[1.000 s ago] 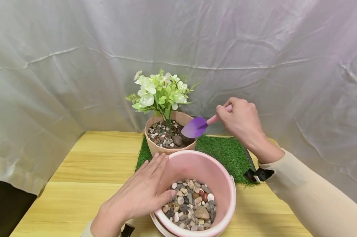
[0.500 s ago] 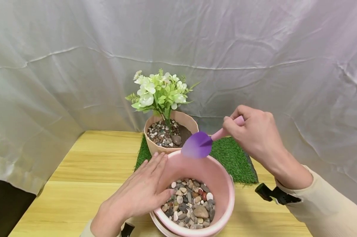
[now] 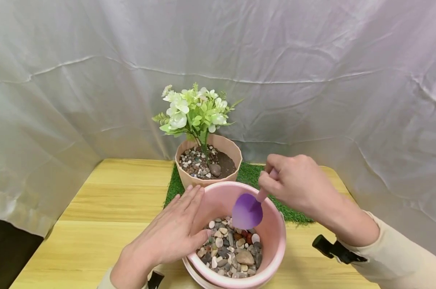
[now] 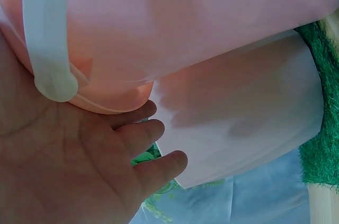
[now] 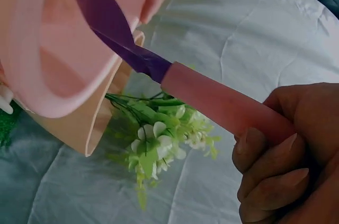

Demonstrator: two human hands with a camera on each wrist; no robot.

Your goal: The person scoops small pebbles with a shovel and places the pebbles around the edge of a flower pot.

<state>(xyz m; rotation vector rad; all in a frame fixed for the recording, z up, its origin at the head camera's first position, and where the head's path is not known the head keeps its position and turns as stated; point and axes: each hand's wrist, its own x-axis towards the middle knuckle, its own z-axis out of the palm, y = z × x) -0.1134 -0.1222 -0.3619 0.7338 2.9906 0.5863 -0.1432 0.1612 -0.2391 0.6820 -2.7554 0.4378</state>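
- Head view: the right hand [image 3: 295,184] has its fingers curled round the trowel [image 3: 247,212], covering much of the pink handle.
- The trowel's purple blade is within the mouth of the pink bucket [image 3: 280,247], above the pebbles [image 3: 228,253], hiding some of them; whether it touches any, I cannot tell.
- The left hand [image 3: 174,226] rests on the bucket's rim with straight fingers, clamped on nothing, its thumb reaching over the inner side; the frame's bottom edge cuts off the forearm.
- The flowerpot [image 3: 229,147] stands just behind the bucket, which hides its base; the plant [image 3: 196,112] covers part of its back rim.
- The grass mat [image 3: 249,174] is partly hidden by pot, bucket and right hand.
- Left wrist view: dim; three fingertips show, the thumb out of sight, and the bucket's wall is cut off above.
- Right wrist view: the handle's end disappears inside the fist.
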